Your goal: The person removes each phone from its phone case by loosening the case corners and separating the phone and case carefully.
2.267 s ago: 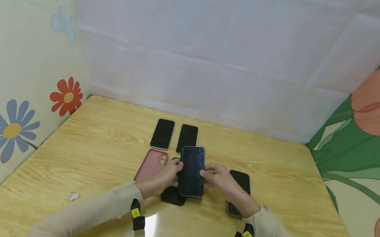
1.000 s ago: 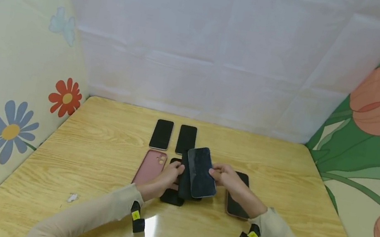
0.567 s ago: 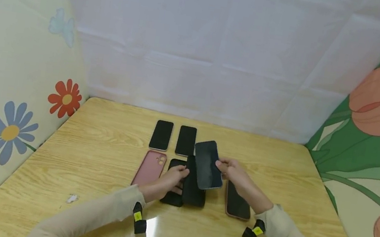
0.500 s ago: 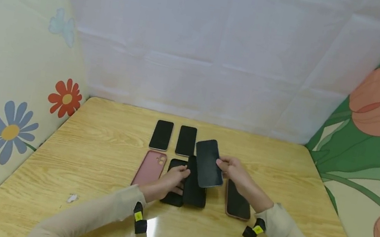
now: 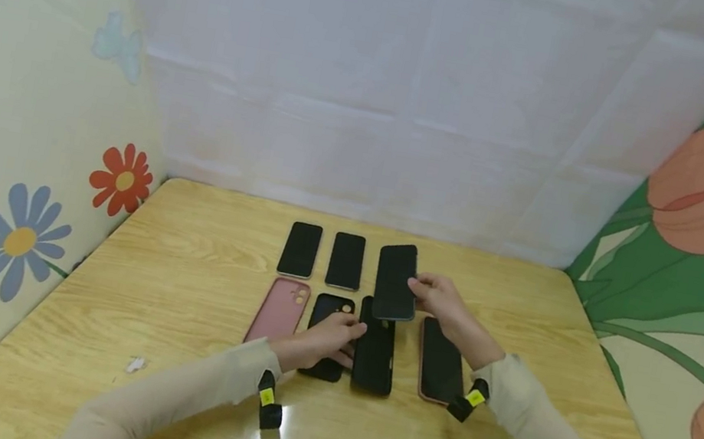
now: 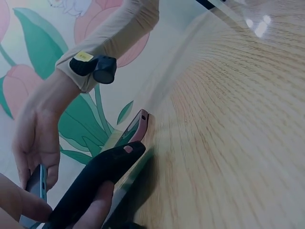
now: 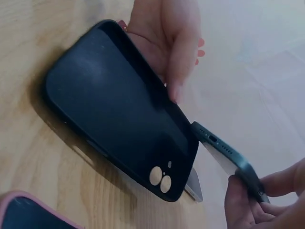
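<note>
My left hand [image 5: 325, 339] pinches the left long edge of a black phone case [image 5: 374, 359]. The right wrist view shows this case [image 7: 114, 109] tilted off the table, its hollow side and two round camera holes visible. My right hand [image 5: 445, 305] grips a dark smartphone [image 5: 394, 281] by its right edge, thumb on the screen side. The phone hangs just beyond the held case and overlaps its far end in the head view. In the right wrist view, a corner of the phone [image 7: 224, 150] appears at the case's rim; contact is unclear.
Two phones [image 5: 301, 250] [image 5: 346, 261] lie side by side behind. A pink case [image 5: 278, 312] and another black case [image 5: 316, 369] lie left of the held case, the latter partly under my left hand. A phone in a pink case [image 5: 442, 363] lies at right. A white scrap [image 5: 136, 364] sits front left.
The phone has come off the black case: my right hand has carried it away and up toward the back. My left hand has shifted the case slightly right and toward me.
</note>
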Motion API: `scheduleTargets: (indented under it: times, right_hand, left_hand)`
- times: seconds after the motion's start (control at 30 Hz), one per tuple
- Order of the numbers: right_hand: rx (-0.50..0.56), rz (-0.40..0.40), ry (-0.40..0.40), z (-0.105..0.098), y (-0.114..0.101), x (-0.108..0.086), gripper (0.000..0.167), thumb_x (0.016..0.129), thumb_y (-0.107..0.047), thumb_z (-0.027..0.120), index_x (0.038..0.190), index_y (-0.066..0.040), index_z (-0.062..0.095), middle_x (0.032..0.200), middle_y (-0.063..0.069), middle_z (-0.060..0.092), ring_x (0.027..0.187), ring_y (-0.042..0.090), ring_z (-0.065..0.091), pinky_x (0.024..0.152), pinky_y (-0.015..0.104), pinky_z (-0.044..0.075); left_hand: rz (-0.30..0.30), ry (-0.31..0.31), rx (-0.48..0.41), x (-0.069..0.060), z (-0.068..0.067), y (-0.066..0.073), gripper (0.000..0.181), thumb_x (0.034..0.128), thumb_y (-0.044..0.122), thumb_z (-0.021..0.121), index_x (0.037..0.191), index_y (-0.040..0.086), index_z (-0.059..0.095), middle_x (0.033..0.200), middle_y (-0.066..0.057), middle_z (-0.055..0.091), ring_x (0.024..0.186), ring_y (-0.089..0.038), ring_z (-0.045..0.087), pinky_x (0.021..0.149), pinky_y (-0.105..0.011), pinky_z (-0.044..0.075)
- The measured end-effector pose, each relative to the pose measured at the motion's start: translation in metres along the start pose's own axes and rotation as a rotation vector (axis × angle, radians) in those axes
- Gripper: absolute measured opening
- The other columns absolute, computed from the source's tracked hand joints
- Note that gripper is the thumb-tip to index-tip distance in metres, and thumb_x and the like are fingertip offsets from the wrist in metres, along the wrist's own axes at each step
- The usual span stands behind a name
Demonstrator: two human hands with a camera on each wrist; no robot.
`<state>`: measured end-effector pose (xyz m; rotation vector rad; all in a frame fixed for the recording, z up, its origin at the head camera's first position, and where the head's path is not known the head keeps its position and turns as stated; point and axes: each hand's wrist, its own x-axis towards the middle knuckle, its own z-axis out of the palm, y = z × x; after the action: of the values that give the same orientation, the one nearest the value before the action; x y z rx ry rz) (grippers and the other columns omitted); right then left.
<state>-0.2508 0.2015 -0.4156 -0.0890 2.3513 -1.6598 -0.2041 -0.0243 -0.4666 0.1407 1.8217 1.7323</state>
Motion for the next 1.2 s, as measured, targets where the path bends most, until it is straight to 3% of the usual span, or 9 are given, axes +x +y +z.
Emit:
scheduleTargets:
  times: [0.07,0.2,0.3,0.4,0.57,0.87,1.03,1.2]
  right_hand:
    - [0.003,0.009,-0.010,-0.001,0.000,0.003,0.040,0.106,-0.013,0.046,0.132,0.017,0.047,0.119,0.029,0.057,0.103,0.030,0.061,0.092,0.043,0.051]
    - [0.032,0.041,-0.047,-0.001,0.000,0.010,0.052,0.104,-0.008,0.045,0.144,0.021,0.027,0.143,0.038,0.037,0.130,0.044,0.044,0.104,0.051,0.041]
    - [0.063,0.067,-0.073,-0.001,0.000,0.015,0.060,0.103,-0.005,0.044,0.148,0.019,0.012,0.153,0.038,0.018,0.139,0.047,0.029,0.109,0.053,0.034]
    - [0.086,0.079,-0.077,0.000,-0.001,0.019,0.060,0.103,-0.003,0.043,0.149,0.016,0.010,0.155,0.036,0.013,0.141,0.046,0.025,0.111,0.053,0.031]
    - [0.123,0.062,-0.037,0.000,0.000,0.029,0.057,0.103,-0.002,0.042,0.148,0.018,0.013,0.153,0.037,0.019,0.139,0.045,0.029,0.111,0.052,0.030]
    - [0.167,0.088,0.068,0.003,0.006,0.046,0.054,0.100,-0.002,0.048,0.147,0.015,0.026,0.140,0.035,0.043,0.120,0.039,0.052,0.105,0.048,0.041]
    - [0.167,0.104,0.100,0.006,0.009,0.054,0.052,0.100,-0.001,0.049,0.146,0.014,0.031,0.135,0.034,0.048,0.109,0.034,0.057,0.102,0.047,0.044]
    - [0.151,0.129,0.115,0.008,0.010,0.058,0.050,0.100,0.001,0.048,0.145,0.015,0.033,0.137,0.034,0.047,0.120,0.039,0.054,0.103,0.046,0.044]
  left_hand:
    - [0.002,-0.009,0.020,-0.001,0.002,0.000,0.036,0.1069,0.018,0.044,0.128,-0.010,0.052,0.101,-0.017,0.065,0.081,-0.024,0.065,0.073,-0.040,0.058]
    - [0.005,-0.031,0.034,-0.004,0.004,0.000,0.033,0.1071,0.016,0.044,0.122,-0.010,0.055,0.101,-0.019,0.064,0.082,-0.026,0.065,0.074,-0.040,0.058]
    - [0.010,-0.043,0.036,-0.005,0.004,0.000,0.032,0.1073,0.016,0.043,0.122,-0.010,0.054,0.102,-0.020,0.064,0.084,-0.027,0.065,0.074,-0.040,0.058]
    - [0.017,-0.054,0.042,-0.004,0.003,-0.001,0.033,0.1075,0.015,0.042,0.123,-0.011,0.053,0.103,-0.020,0.065,0.084,-0.027,0.066,0.074,-0.040,0.058]
    - [0.035,-0.060,0.032,-0.002,0.004,-0.002,0.037,0.1070,0.013,0.043,0.134,-0.012,0.045,0.105,-0.020,0.065,0.083,-0.026,0.067,0.073,-0.040,0.058]
    - [0.047,0.007,0.002,-0.004,0.009,0.001,0.047,0.1047,0.010,0.045,0.143,-0.008,0.025,0.124,-0.024,0.054,0.080,-0.029,0.067,0.067,-0.041,0.059]
    - [0.024,-0.047,0.017,-0.007,0.008,0.005,0.057,0.1045,0.010,0.045,0.149,-0.006,0.015,0.111,-0.026,0.063,0.085,-0.038,0.068,0.067,-0.044,0.059]
    - [0.014,-0.106,0.054,-0.009,0.006,0.008,0.061,0.1056,0.013,0.045,0.152,-0.005,0.010,0.100,-0.022,0.068,0.087,-0.038,0.069,0.069,-0.043,0.059]
